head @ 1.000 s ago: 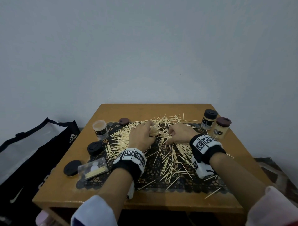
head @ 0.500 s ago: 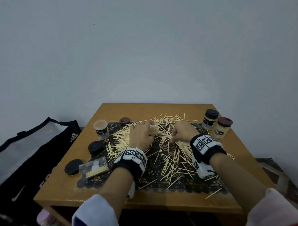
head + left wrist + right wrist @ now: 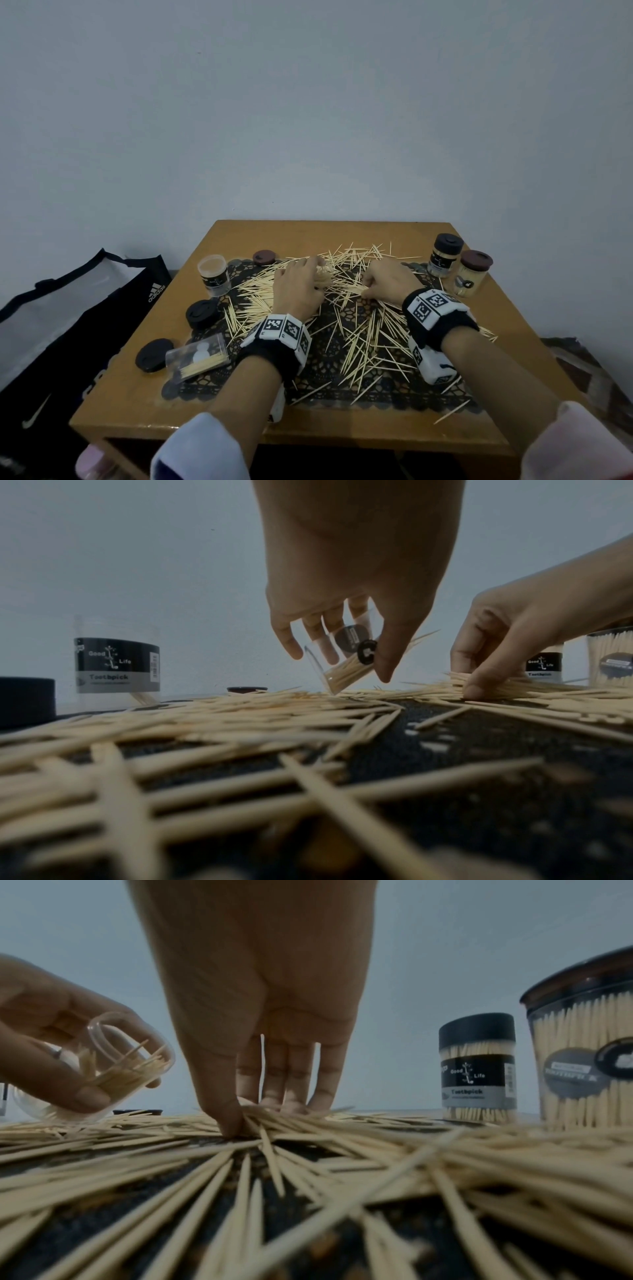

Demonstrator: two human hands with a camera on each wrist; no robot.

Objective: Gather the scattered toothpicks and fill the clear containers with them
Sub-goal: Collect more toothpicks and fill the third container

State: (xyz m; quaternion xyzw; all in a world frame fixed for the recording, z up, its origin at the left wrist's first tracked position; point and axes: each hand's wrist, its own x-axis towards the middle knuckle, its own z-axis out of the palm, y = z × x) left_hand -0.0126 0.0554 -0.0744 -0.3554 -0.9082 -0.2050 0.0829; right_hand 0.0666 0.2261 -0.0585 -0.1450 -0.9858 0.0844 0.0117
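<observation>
though toothpicks (image 3: 356,329) everywhere, left grip (image 3: 298,287) round tilted jar (image 3: 346,661), right grip (image 3: 387,281) pinching some.

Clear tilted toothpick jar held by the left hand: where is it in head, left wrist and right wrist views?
Head: mostly hidden behind the left hand, only the clear tilted toothpick jar mouth shows, centre-left.
Left wrist: centre, under the fingers.
Right wrist: far left, mouth facing camera.
Shared landmark: black-lidded "Good Life" toothpick jar.
</observation>
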